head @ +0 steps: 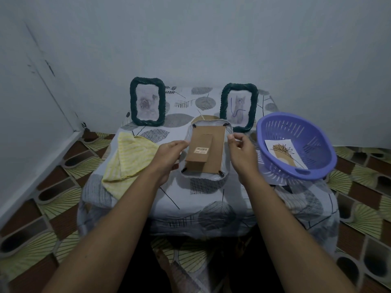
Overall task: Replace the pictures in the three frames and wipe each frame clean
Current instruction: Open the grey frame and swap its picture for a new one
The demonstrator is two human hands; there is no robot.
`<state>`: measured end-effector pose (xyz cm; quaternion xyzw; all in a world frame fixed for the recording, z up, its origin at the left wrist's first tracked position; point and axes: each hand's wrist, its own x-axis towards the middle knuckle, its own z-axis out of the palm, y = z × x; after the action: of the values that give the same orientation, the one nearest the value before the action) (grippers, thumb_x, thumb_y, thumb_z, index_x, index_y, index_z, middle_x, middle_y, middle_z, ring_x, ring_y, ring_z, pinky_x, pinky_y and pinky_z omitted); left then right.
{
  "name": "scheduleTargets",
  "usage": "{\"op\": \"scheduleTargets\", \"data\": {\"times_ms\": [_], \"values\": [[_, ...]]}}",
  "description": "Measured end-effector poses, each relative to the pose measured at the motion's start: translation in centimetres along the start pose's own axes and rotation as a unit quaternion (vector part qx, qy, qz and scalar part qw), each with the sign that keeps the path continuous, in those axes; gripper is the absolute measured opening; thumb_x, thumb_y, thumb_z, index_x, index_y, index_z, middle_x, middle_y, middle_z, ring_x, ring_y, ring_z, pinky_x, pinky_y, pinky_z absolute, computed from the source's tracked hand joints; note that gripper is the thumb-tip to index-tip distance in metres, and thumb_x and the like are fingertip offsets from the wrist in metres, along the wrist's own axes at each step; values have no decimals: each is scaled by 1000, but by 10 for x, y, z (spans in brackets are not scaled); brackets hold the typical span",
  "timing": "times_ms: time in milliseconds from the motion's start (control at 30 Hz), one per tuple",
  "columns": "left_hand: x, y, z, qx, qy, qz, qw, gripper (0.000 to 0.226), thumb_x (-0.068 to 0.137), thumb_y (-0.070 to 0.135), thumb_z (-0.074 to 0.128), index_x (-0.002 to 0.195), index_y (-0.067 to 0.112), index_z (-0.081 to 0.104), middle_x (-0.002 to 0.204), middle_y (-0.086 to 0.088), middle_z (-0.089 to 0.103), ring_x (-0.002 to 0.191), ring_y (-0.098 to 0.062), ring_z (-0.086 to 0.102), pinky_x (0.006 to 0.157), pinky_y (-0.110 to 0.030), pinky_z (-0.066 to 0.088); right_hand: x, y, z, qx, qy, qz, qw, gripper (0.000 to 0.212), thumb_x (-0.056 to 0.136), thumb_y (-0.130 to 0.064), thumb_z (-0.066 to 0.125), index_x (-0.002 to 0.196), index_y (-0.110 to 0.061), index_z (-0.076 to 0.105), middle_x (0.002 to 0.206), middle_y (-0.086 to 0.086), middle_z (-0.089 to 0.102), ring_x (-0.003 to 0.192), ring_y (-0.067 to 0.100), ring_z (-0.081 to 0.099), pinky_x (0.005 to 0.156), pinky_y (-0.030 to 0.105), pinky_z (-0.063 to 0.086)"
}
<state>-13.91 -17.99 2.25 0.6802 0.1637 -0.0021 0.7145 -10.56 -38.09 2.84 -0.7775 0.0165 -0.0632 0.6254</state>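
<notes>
On the counter (211, 199), a face-down frame (205, 149), left edge held in the left hand (169, 157) grip, right rim pinched in the narrow right hand (241, 151) grip, one printed picture (283, 153) laid in the purple basket (292, 127) at right.

With the face-down frame (204, 151) as the dial's centre, the widest free stretch of tabletop (201, 204) lies at 6 o'clock, bare to the near edge between the 2 forearms. At 12 o'clock a gap runs between the left upright frame (132, 102) at 11 and the right upright frame (255, 106) at 1, ending at the wall (190, 49). The yellow cloth (129, 159) lies low at 9 o'clock, just beside the left hand (169, 158) gripping the frame's edge. At 3 o'clock the purple basket (275, 127) blocks the side, near the right hand (241, 153).
</notes>
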Motion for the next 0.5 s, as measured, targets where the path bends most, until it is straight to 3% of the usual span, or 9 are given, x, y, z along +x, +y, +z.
{"op": "scheduleTargets", "data": {"times_ms": [100, 167, 200, 267, 333, 433, 500], "values": [[-1, -4, 4, 7, 26, 34, 999, 31, 86, 36, 76, 109, 16, 72, 101, 0, 73, 88, -17, 66, 76, -34, 51, -4, -2, 1, -30, -37, 2, 999, 49, 86, -64, 63, 112, -23, 66, 114, -5, 64, 110, 16, 60, 94, 36, 49], [-4, -5, 7, 21, 42, 60, 997, 21, 84, 26, 79, 101, 19, 69, 96, 3, 71, 86, -14, 69, 73, -28, 58, -6, -1, 3, -47, -54, 11, 997, 72, 66, -78, 71, 116, -27, 68, 118, 2, 64, 109, 19, 62, 94, 42, 54], [-5, -6, 8, 35, 50, 72, 996, 22, 81, 22, 82, 97, 22, 67, 96, 4, 70, 87, -16, 70, 74, -30, 60, -7, -1, 3, -54, -57, 10, 997, 69, 62, -73, 78, 114, -28, 69, 118, 5, 65, 106, 20, 64, 90, 44, 56], [-6, -10, 12, 89, 76, 90, 989, 42, 68, 25, 90, 102, 22, 66, 102, 5, 68, 92, -21, 71, 78, -44, 61, -11, -4, 2, -60, -63, 2, 996, 48, 69, -40, 89, 110, -24, 69, 111, 8, 68, 98, 23, 68, 82, 43, 60], [-8, -12, 15, 136, 105, 98, 980, 59, 61, 27, 93, 113, 17, 66, 103, 7, 66, 93, -22, 70, 80, -47, 60, -11, -1, 1, -69, -55, -3, 996, 48, 71, -17, 89, 114, -14, 68, 106, 8, 70, 93, 23, 69, 78, 40, 61], [-9, -21, 20, 192, 120, 98, 969, 68, 64, 28, 92, 122, 7, 63, 108, 2, 65, 98, -22, 67, 87, -43, 58, -12, 6, 1, -92, -53, 11, 994, 48, 69, -12, 88, 113, -8, 69, 103, 9, 71, 87, 20, 68, 77, 38, 61], [-9, -31, 22, 217, 118, 91, 965, 80, 59, 40, 92, 125, 5, 63, 117, -5, 67, 104, -23, 66, 91, -44, 56, -13, 15, 2, -125, -56, 25, 990, 50, 65, -22, 89, 110, -10, 71, 102, 10, 72, 88, 24, 70, 78, 42, 61]]}}
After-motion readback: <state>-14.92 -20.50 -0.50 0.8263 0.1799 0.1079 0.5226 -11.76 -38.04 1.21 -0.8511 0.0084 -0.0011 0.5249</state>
